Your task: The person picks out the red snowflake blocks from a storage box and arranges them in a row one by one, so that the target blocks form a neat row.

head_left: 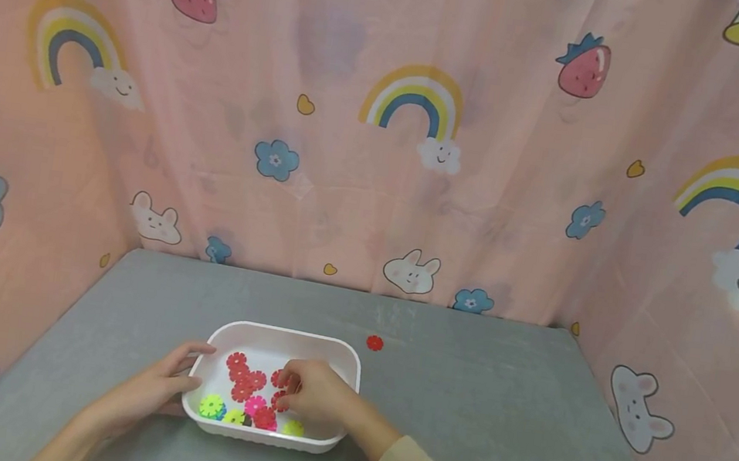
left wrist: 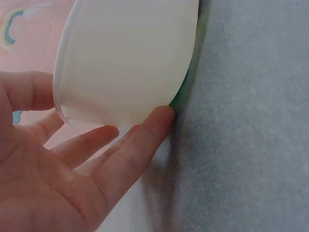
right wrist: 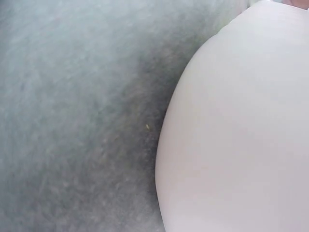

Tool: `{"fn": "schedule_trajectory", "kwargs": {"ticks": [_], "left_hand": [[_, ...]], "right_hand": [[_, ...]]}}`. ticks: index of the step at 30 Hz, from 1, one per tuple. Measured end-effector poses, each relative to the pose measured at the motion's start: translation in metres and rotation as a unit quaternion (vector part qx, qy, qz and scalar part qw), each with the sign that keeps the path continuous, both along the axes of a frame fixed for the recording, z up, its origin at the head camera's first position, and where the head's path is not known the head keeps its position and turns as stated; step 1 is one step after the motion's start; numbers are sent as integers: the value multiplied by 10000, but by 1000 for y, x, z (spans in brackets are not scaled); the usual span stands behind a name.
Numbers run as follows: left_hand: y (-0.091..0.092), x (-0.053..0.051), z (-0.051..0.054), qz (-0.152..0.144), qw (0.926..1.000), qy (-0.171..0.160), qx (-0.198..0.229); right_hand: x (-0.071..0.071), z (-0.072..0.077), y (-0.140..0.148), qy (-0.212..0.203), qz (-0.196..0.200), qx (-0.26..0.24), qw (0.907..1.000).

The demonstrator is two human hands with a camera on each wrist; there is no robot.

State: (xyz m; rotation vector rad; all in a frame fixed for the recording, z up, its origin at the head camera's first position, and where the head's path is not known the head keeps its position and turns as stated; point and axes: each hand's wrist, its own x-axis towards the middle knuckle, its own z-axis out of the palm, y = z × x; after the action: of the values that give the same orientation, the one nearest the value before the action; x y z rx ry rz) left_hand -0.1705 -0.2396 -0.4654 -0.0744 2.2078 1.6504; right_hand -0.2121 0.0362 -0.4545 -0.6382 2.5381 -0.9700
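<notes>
White tub [head_left: 268,440] set on gray table [head_left: 494,403], held at left end by left hand [head_left: 156,387], fingers spread on rim and side. Red flowers [head_left: 243,387] and yellow flowers [head_left: 211,405] seen inside. Right hand [head_left: 319,391] dipped in, fingers bent beside red ones; pinch cannot be told. Lone red flower [head_left: 375,343] seen outside, near far right corner.

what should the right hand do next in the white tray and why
Probably pinch and lift the red piece beside it: the right hand is down inside the white tray, close to that piece, and the left hand holds the tray.
</notes>
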Motion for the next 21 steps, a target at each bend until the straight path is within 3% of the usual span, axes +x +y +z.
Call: {"fn": "schedule_trajectory", "kwargs": {"ticks": [12, 21], "left_hand": [[0, 1, 1, -60, 10000, 18, 59], [0, 0, 1, -32, 9999, -14, 119]], "right_hand": [[-4, -10, -6, 418, 242, 276, 9985], [-6, -11, -8, 359, 195, 455, 9981]]}}
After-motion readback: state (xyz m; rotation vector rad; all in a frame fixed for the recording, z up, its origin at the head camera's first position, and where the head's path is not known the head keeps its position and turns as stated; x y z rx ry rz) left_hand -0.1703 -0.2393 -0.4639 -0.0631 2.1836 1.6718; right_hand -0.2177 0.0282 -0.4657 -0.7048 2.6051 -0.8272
